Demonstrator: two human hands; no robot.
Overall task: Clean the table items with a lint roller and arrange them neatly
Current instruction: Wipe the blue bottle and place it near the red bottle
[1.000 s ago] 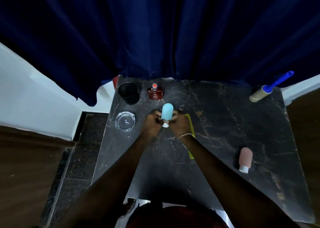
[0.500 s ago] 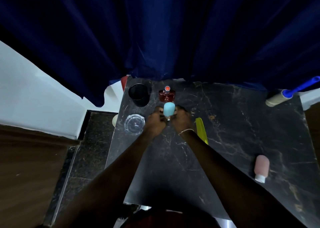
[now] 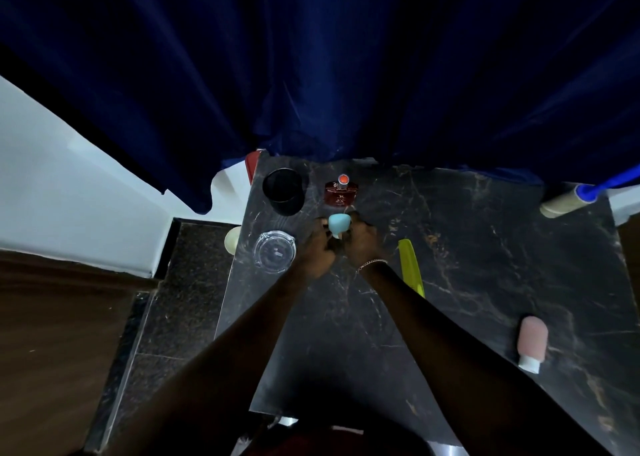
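A small light-blue bottle (image 3: 338,223) with a white cap stands cap-down near the back left of the dark marble table (image 3: 467,282). My left hand (image 3: 317,249) and my right hand (image 3: 363,244) both grip its lower end. Just behind it stands a red perfume bottle (image 3: 341,194). The lint roller (image 3: 568,202), cream roll with a blue handle, lies at the table's far right corner, away from both hands. A yellow-green comb (image 3: 410,266) lies right of my right wrist. A pink bottle (image 3: 531,344) lies on its side at the right.
A black cup (image 3: 284,194) stands at the back left corner and a clear glass ashtray (image 3: 274,253) in front of it. A dark blue curtain (image 3: 329,67) hangs over the table's far edge. A white wall and dark floor lie left of the table.
Both hands have carried the blue bottle farther back, close to the red perfume bottle. My head has turned, so the table's items sit more to the right in view.
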